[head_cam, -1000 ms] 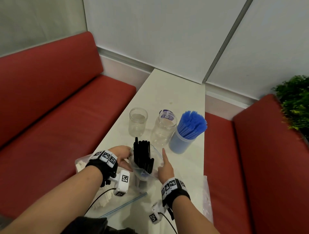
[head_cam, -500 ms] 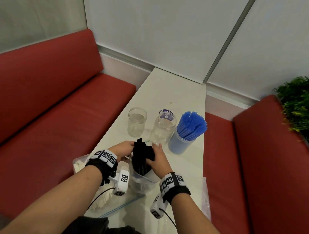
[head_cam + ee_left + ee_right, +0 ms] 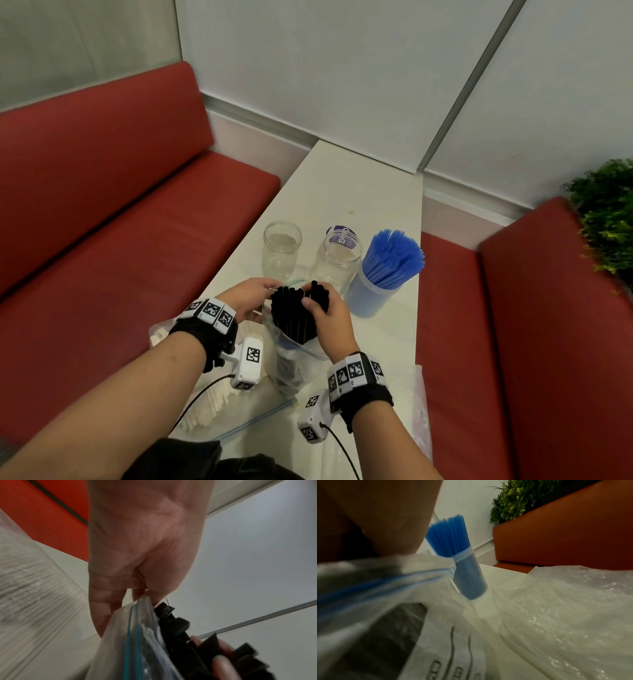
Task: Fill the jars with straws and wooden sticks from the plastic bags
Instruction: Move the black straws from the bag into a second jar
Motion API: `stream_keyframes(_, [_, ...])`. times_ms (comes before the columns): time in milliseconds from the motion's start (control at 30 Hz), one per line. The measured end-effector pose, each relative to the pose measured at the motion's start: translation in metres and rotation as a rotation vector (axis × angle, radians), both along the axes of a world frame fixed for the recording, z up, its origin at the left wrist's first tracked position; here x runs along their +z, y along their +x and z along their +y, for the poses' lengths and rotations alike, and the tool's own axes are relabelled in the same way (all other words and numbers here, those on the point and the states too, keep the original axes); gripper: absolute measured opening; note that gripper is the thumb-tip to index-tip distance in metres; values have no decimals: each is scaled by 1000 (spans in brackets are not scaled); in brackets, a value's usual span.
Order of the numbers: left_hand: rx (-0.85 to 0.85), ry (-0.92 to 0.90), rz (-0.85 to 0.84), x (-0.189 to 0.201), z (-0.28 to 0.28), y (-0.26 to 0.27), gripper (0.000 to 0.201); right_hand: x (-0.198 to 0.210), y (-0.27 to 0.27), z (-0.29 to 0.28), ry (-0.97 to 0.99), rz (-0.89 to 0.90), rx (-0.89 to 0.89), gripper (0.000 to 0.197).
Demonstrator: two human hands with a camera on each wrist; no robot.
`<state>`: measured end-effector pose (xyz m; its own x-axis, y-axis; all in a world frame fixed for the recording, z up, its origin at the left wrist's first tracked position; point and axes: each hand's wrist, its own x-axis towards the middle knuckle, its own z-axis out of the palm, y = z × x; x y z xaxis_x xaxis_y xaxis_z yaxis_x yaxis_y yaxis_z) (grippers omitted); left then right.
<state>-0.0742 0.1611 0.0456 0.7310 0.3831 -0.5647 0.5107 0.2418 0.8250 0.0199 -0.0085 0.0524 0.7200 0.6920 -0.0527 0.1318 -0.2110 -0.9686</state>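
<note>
A bundle of black straws (image 3: 294, 313) stands upright in a clear zip bag (image 3: 291, 363) on the white table (image 3: 346, 185). My right hand (image 3: 329, 315) grips the top of the bundle, fingers curled round it. My left hand (image 3: 251, 296) pinches the bag's rim (image 3: 137, 609) beside the straws (image 3: 173, 618). Two empty glass jars (image 3: 281, 248) (image 3: 337, 263) stand just beyond. A third jar (image 3: 378, 291) at the right is full of blue straws (image 3: 453, 536).
A bag of white sticks (image 3: 205, 404) lies at the table's near left edge under my left wrist. An empty crumpled bag (image 3: 565, 615) lies at the near right. Red benches (image 3: 120, 240) flank the table; a plant (image 3: 606, 212) stands at far right.
My right hand went from open beside the bag to curled round the black straws. The bundle has risen a little out of the bag.
</note>
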Motion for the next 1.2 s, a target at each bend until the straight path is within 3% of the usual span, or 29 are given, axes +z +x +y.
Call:
stream_keyframes(100, [14, -5, 0, -1, 1, 1, 27, 5, 8, 1, 74, 48, -42, 27])
stream_keyframes(433, [-3, 15, 23, 1, -2, 6, 27, -4, 2, -3, 46, 49, -87, 19])
stream_keyframes(533, [-3, 10, 24, 1, -2, 6, 27, -8, -1, -4, 0, 44, -60, 13])
stream_keyframes(733, [12, -45, -2, 3, -6, 8, 25, -14, 5, -3, -145, -37, 51, 23])
stream_keyframes(833, [7, -66, -25, 2, -9, 8, 24, -19, -1, -10, -89, 79, 70, 15])
stream_keyframes(1000, [49, -81, -62, 4, -5, 8, 32, -25, 1, -24, -10, 359, -8, 27])
stream_keyframes(1100, [74, -87, -91, 7, -5, 9, 30, -22, 1, -22, 39, 545, 7, 46])
stream_keyframes(1200, [104, -77, -100, 6, -6, 8, 27, -24, -2, -27, -16, 501, 161, 70])
